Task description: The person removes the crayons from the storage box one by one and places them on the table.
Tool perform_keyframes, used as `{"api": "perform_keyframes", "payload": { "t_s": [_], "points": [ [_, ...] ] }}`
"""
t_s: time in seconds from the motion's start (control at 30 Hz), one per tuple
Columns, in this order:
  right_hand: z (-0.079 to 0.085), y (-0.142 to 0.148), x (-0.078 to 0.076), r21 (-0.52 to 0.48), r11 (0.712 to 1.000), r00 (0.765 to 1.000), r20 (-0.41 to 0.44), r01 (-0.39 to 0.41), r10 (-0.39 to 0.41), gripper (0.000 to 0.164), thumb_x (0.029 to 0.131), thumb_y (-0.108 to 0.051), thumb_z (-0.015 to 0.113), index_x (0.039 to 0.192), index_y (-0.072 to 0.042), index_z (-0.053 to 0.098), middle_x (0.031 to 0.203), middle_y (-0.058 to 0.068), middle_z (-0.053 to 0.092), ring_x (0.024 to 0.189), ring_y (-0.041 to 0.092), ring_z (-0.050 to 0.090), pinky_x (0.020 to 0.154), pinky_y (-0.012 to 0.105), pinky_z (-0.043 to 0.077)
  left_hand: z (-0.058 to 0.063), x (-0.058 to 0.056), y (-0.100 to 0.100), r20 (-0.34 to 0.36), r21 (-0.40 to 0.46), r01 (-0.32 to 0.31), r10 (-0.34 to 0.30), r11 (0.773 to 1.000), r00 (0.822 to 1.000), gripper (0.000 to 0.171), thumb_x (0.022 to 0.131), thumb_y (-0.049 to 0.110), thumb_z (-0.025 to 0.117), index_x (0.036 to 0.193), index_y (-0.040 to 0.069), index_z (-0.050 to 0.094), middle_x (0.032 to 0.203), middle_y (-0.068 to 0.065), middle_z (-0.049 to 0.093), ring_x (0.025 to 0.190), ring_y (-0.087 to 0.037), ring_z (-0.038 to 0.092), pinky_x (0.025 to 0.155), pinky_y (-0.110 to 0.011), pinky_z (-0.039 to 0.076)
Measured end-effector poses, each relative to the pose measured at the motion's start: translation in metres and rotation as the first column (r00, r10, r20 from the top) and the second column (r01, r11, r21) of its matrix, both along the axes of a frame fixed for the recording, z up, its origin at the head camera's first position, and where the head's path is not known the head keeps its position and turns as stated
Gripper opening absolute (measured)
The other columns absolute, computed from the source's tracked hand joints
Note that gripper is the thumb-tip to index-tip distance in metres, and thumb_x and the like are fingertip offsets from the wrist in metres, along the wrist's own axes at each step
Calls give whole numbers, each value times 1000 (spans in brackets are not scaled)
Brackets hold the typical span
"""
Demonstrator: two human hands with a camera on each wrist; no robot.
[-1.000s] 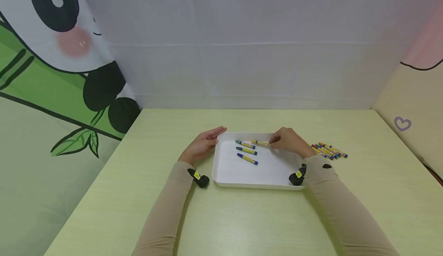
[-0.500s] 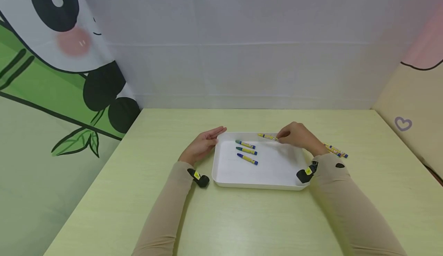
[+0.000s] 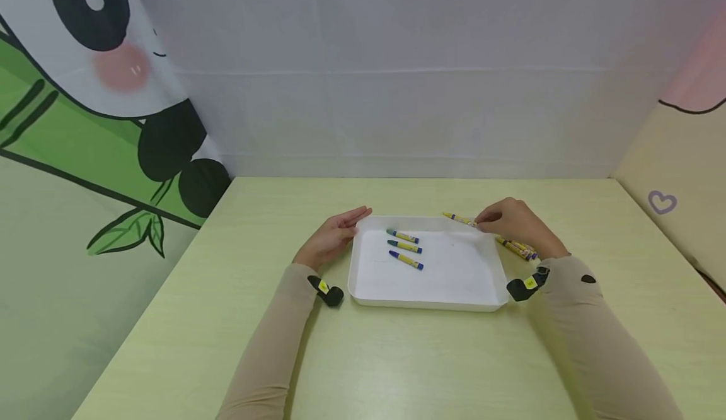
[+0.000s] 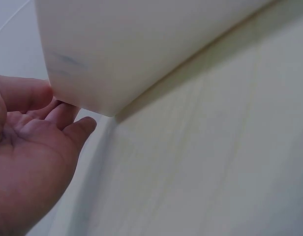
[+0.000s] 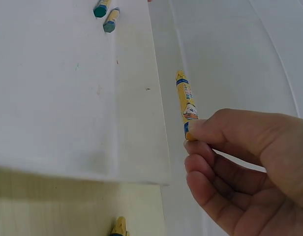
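i see the right hand (image 3: 518,226) pinching 1 yellow crayon (image 5: 186,98) by its end, so a slackened hold could drop it across the tray (image 3: 431,287).

Soft, even, slightly dim light with gentle shadows.
A pale sheen marks the near middle of the table (image 3: 386,357); a faint shadow lies left of the right sleeve (image 3: 607,338). The left wrist view is greyer, the tray (image 4: 127,44) softly focused.
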State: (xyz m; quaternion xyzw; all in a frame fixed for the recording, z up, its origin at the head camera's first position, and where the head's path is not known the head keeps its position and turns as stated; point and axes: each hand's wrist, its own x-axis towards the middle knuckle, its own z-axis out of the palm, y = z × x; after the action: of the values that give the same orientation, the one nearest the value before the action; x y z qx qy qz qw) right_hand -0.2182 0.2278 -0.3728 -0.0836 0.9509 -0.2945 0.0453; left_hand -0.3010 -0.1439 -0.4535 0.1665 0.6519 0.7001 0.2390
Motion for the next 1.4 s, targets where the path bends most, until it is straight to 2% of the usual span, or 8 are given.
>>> {"api": "perform_keyframes", "payload": {
  "t_s": [0.17,0.43,0.77,1.1,1.4],
  "points": [
    [2,9,7,10,1000,1000,-5,21,-21,28,93,-21,61,110,-1,70,111,19,69,102,33,63,86,47,53,1,1,0,3,-4,1,-1,1000,1000,58,97,-9,35,152,9,28,157,-2,30,147,-16,21,119,-38,22],
    [4,27,17,0,999,999,-2,54,-54,31,92,-24,61,113,-2,69,109,19,69,86,27,66,69,33,54,1,1,0,6,-5,-4,4,1000,1000,58,97,-9,35,152,9,28,157,-1,31,147,-16,21,119,-37,22],
    [-3,48,28,42,995,995,-24,95,-94,34,92,-29,63,112,-3,70,109,16,71,100,30,64,83,47,53,0,1,-1,2,4,8,-8,1000,1000,57,98,-8,35,152,9,29,157,-2,31,147,-16,21,119,-38,22],
    [-4,70,32,73,988,991,-27,135,-134,41,92,-36,62,115,-2,69,113,20,68,105,38,61,80,49,51,-2,-1,-1,0,8,5,-5,1000,1000,57,98,-8,35,152,9,29,157,-1,31,147,-15,22,119,-37,22],
    [-10,95,43,79,985,988,-34,152,-150,43,94,-35,58,117,1,67,115,24,66,106,44,59,80,51,51,-3,-2,0,0,14,5,-5,1000,1000,56,98,-8,35,152,9,29,157,-1,31,147,-16,22,118,-37,22]
  ]
}}
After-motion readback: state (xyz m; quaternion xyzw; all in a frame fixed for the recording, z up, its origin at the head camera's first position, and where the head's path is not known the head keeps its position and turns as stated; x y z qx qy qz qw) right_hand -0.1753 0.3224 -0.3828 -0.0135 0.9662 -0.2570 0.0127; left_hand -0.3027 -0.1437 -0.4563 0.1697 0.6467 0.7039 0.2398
